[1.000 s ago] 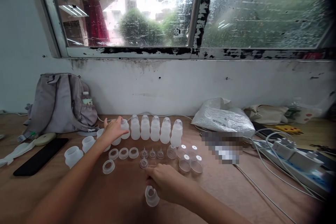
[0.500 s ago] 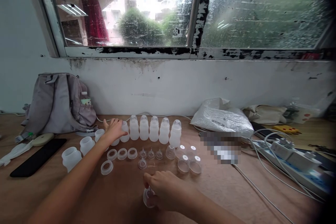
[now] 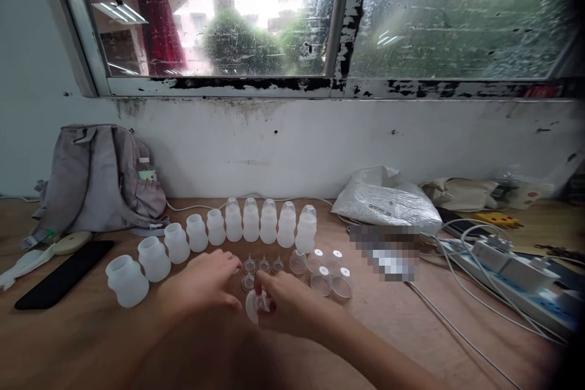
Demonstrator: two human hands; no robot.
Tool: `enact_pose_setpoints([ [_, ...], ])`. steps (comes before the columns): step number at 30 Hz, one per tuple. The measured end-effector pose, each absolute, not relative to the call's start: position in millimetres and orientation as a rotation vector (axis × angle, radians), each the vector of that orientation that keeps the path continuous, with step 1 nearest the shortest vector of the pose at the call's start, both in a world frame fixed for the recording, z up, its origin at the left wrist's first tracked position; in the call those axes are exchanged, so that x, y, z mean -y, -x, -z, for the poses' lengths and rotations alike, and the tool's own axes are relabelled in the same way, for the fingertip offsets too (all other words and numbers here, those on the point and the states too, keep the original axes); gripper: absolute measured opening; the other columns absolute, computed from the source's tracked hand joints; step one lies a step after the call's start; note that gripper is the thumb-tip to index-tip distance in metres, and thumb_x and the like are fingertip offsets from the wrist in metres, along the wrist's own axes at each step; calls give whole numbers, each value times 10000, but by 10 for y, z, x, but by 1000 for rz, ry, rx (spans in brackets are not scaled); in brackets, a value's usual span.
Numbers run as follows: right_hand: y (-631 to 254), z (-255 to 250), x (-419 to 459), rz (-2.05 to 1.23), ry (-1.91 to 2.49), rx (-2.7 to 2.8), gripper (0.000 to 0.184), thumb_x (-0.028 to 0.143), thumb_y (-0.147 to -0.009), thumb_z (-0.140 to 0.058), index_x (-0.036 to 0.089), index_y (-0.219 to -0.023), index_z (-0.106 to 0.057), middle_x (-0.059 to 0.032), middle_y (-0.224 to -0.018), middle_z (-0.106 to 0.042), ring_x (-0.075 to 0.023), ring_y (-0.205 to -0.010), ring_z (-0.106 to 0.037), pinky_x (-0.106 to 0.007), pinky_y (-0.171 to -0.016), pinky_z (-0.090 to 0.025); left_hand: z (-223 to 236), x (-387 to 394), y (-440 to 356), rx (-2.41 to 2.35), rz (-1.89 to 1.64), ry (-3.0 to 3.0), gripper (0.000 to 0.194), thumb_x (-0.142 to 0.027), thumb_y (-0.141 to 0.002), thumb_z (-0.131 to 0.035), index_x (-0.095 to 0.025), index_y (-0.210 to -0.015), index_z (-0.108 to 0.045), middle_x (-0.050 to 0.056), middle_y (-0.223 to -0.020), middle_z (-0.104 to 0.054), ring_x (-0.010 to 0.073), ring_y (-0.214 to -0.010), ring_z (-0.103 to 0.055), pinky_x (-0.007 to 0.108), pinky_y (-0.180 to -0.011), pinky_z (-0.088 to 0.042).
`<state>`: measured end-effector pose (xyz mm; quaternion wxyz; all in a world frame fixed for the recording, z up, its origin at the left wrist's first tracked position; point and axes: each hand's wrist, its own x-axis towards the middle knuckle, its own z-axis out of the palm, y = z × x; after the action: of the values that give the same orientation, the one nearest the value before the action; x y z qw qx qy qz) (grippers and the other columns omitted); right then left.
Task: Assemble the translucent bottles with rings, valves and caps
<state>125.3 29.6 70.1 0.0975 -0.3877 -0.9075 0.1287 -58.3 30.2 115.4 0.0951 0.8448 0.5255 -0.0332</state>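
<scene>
My right hand (image 3: 292, 304) pinches a clear bottle nipple (image 3: 253, 306) with a pale ring at its base, just above the tabletop. My left hand (image 3: 203, 283) reaches low with its fingers stretched and thumb apart, covering the screw rings; the edge of one shows by its fingertips. Between the hands and the bottles stand several loose nipples (image 3: 264, 264), one partly behind my right fingers. Clear domed caps (image 3: 321, 283) sit to their right. Open frosted bottles (image 3: 155, 259) curve along the left, and several capped bottles (image 3: 269, 224) continue the row.
A grey backpack (image 3: 98, 177) and a black phone-like slab (image 3: 64, 274) are on the left. To the right lie a silver plastic bag (image 3: 386, 198), a blurred-out object (image 3: 388, 256), and a power strip (image 3: 512, 292) with trailing white cables. The wall and window stand behind.
My left hand has left the open bottle in the row and come back towards me, over the rings. My right hand has risen slightly in view, still holding the nipple.
</scene>
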Motion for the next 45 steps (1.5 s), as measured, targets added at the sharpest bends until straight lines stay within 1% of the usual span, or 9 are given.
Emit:
enact_pose_setpoints([
  [7,-1228,-790,-318,-481,1125,2469,193,206,-630,-522,195,-811,-455,19,-640,-557,-97,-507,-459,-191,-436,-225,-1043,-212,392,-1374,-158,-2528,299,-423,-652,-583,-217,-854,-505,-1,-862,-550,187,-794,-514,258,-644,-379],
  [11,-1206,-785,-310,-475,1095,2488,147,165,-654,-481,188,-797,-455,14,-632,-548,-100,-526,-466,-192,-456,-242,-1069,-215,417,-1328,-114,-2505,217,-387,-657,-569,-227,-796,-523,-19,-788,-547,165,-730,-520,242,-605,-373],
  [17,-1283,-738,-352,-430,1071,2668,276,141,-651,-491,187,-922,-464,-20,-756,-588,-142,-648,-537,-207,-519,-296,-1047,-261,620,-1564,238,-2477,254,-262,-556,-638,-201,-793,-572,42,-972,-515,225,-882,-501,290,-699,-400],
  [22,-1390,-594,-466,-290,1352,2753,199,185,-738,-422,183,-922,-500,-65,-789,-610,-199,-691,-578,-239,-519,-296,-1048,-314,708,-1701,395,-2375,315,-70,-609,-485,-202,-885,-559,52,-878,-564,228,-824,-533,310,-693,-401],
  [25,-1388,-502,-530,-259,1436,2765,182,195,-751,-426,170,-911,-508,-88,-819,-617,-221,-738,-588,-250,-540,-309,-1081,-320,700,-1687,405,-2360,405,-34,-576,-482,-229,-926,-541,43,-947,-545,221,-852,-528,294,-703,-397],
  [29,-1374,-446,-565,-279,1394,2730,202,196,-756,-425,181,-943,-501,-78,-834,-612,-216,-756,-589,-249,-553,-315,-1090,-350,707,-1642,435,-2340,395,-53,-555,-501,-235,-907,-509,30,-951,-535,214,-855,-522,281,-686,-399],
  [32,-1382,-445,-567,-285,1379,2715,257,181,-745,-432,192,-996,-485,-69,-840,-606,-207,-747,-586,-245,-547,-309,-1085,-383,713,-1460,477,-2302,423,-125,-551,-560,-254,-945,-477,6,-913,-543,204,-829,-525,256,-632,-400],
  [36,-1395,-473,-565,-284,1362,2716,268,171,-735,-438,197,-997,-491,-65,-836,-605,-207,-752,-581,-245,-545,-306,-1040,-414,687,-1206,437,-2338,444,-232,-539,-628,-281,-963,-507,-9,-975,-508,202,-874,-515,246,-652,-396],
  [45,-1404,-520,-562,-296,1367,2709,245,176,-734,-437,188,-969,-504,-71,-842,-602,-197,-746,-568,-238,-558,-324,-838,-499,742,-1412,446,-2327,481,-234,-484,-656,-284,-945,-526,21,-1014,-446,232,-930,-481,287,-697,-400],
])
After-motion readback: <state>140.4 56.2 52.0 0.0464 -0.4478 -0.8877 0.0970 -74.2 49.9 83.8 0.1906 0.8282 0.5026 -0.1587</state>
